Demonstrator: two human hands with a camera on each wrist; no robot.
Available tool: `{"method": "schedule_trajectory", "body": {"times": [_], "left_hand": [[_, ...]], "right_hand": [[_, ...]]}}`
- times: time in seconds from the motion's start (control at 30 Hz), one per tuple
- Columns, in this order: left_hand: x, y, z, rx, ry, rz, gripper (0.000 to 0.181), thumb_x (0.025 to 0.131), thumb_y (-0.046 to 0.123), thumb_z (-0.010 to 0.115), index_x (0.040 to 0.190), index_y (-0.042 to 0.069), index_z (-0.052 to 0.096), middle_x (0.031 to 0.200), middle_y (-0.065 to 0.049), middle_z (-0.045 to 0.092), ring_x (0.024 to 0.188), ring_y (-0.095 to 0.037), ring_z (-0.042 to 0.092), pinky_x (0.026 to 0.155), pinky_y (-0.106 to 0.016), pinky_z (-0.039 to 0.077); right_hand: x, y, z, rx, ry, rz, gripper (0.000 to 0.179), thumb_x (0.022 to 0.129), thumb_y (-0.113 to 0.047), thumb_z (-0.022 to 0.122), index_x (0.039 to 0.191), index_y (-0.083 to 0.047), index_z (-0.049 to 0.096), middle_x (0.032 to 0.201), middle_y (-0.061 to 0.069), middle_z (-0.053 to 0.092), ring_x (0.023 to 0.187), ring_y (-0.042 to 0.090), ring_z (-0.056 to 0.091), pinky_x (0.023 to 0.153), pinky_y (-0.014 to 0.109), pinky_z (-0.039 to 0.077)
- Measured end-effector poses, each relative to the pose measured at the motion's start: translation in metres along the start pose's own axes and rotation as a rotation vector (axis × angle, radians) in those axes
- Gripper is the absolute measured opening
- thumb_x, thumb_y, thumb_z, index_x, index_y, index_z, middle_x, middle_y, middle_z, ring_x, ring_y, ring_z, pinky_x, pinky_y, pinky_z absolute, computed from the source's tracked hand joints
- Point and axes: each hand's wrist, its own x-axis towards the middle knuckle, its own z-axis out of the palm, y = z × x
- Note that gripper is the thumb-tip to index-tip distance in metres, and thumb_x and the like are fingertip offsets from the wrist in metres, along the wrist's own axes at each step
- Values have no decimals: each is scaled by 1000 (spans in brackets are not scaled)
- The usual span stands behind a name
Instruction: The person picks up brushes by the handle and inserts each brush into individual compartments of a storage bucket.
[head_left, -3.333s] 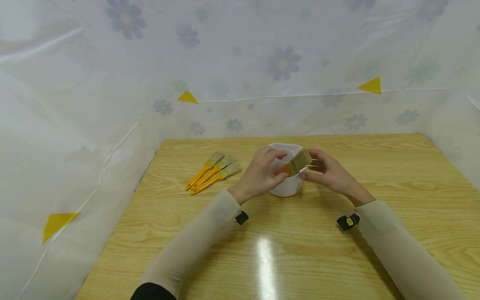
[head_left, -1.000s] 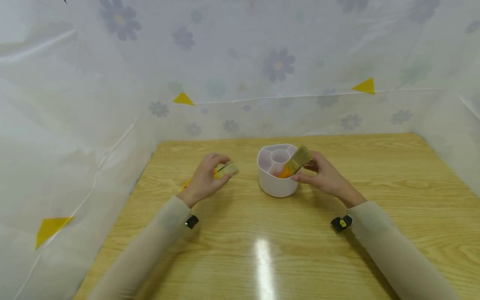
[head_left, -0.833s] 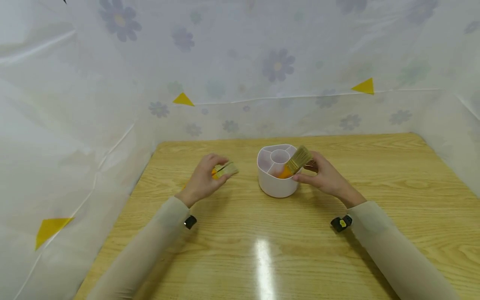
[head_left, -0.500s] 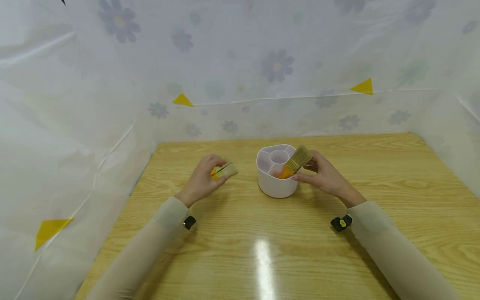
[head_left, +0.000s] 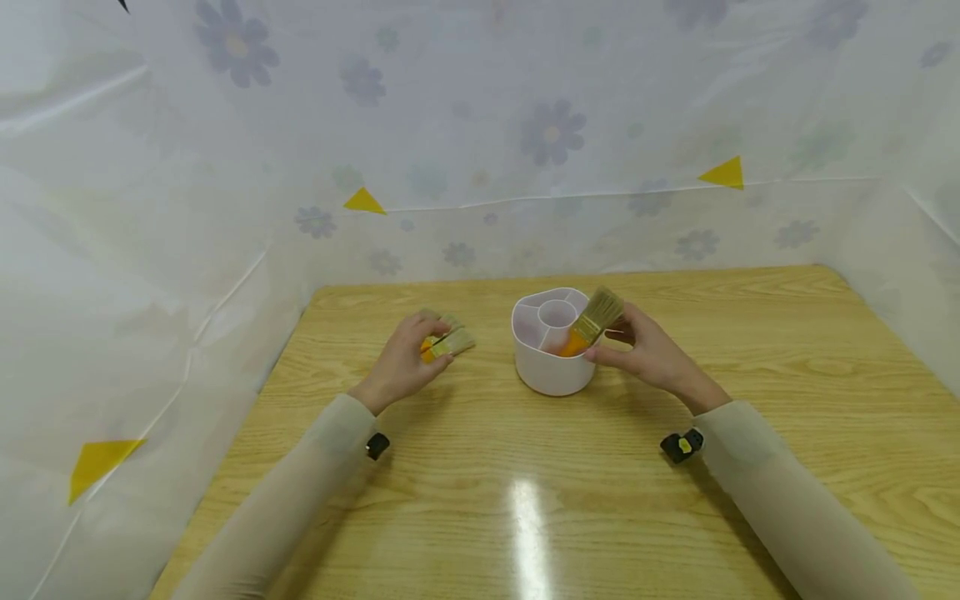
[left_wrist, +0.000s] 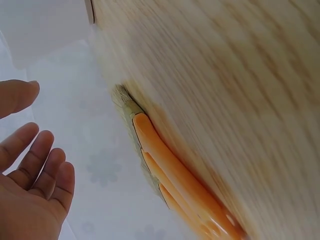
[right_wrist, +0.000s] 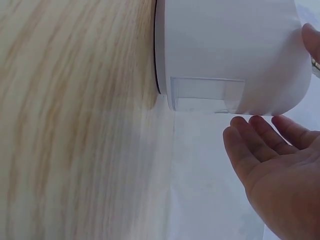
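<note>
A white round holder (head_left: 553, 377) with several compartments stands on the wooden table. In its right front compartment leans a paintbrush (head_left: 597, 315), bristles up and orange handle down inside. My right hand (head_left: 651, 348) is at the holder's right side, thumb at the rim; in the right wrist view its relaxed fingers (right_wrist: 250, 142) lie right along the wall. Three more paintbrushes (head_left: 454, 342) with orange handles (left_wrist: 172, 167) lie fanned on the table at left. My left hand (head_left: 400, 363) hovers over them, thumb and fingers apart, holding nothing; it covers most of their handles.
The wooden table (head_left: 600, 500) ends at the back against white floral sheeting (head_left: 450, 125), which also rises at left and right. Yellow triangular markers (head_left: 366, 201) are stuck on the sheeting. A black device (head_left: 682, 447) sits on each wrist.
My left hand has left the brush in the holder and moved left over the lying brushes, where it has barely shifted in the last second. My right hand has stayed by the holder.
</note>
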Motion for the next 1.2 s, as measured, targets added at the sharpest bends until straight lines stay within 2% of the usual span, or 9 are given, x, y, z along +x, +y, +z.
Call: {"method": "schedule_trajectory", "body": {"times": [0.27,0.5,0.93,1.2], "left_hand": [[0,-2,-1,6,-27,-16,37,85,15,73,119,5,61,114,-12,58,109,-28,51,92,-46,43],[-1,-2,3,22,-55,-75,39,84,16,74,120,4,62,115,-8,57,110,-28,50,92,-46,43],[1,-9,6,38,-124,-141,44,84,15,74,123,0,60,113,-15,56,102,-32,52,85,-44,45],[1,-14,8,54,-165,-189,45,86,19,72,125,1,59,116,-10,54,105,-30,50,86,-43,45]], "right_hand": [[2,2,1,0,-15,33,71,85,-23,74,143,-8,35,142,15,39,130,39,39,106,57,29],[2,1,1,-13,-12,9,67,85,-23,74,139,-8,39,138,13,44,129,34,41,107,54,29],[1,0,1,-17,2,19,69,85,-24,74,140,-6,38,135,15,45,127,35,43,106,54,30],[1,1,0,-16,1,18,70,85,-25,74,140,-6,37,136,15,45,127,35,43,106,53,31]]}}
